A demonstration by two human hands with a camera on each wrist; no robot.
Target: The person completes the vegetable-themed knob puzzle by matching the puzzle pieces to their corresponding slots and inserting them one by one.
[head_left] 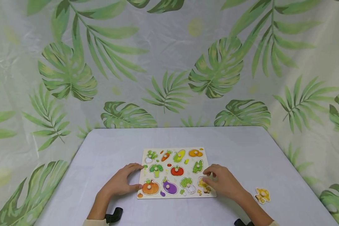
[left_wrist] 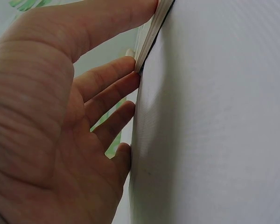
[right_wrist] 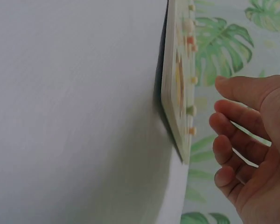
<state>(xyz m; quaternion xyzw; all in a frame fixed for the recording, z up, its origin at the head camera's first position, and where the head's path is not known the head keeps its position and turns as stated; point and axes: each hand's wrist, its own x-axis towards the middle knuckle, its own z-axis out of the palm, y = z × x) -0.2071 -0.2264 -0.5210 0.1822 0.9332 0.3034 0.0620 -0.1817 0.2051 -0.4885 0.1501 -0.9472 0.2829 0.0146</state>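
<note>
A wooden vegetable peg puzzle board (head_left: 169, 196) lies on the table in the head view, filled with knobbed pieces such as a pumpkin (head_left: 154, 188), an eggplant (head_left: 172, 189) and a tomato (head_left: 180, 171). My left hand (head_left: 123, 179) rests at its left edge, thumb and fingertips against the side, as the left wrist view also shows. Above the board's right edge is my right hand (head_left: 224, 182), fingers loosely bent with nothing between them. It partly covers the printed mushroom recess (head_left: 201, 182). The mushroom piece (head_left: 262, 195) lies on the table right of my right forearm.
A white cloth covers the table (head_left: 115, 141), whose far edge meets a leaf-patterned curtain (head_left: 169, 62). Dark wrist-worn devices (head_left: 115, 215) sit on both wrists near the front. In the right wrist view, small knobs (right_wrist: 191, 110) stand up from the board.
</note>
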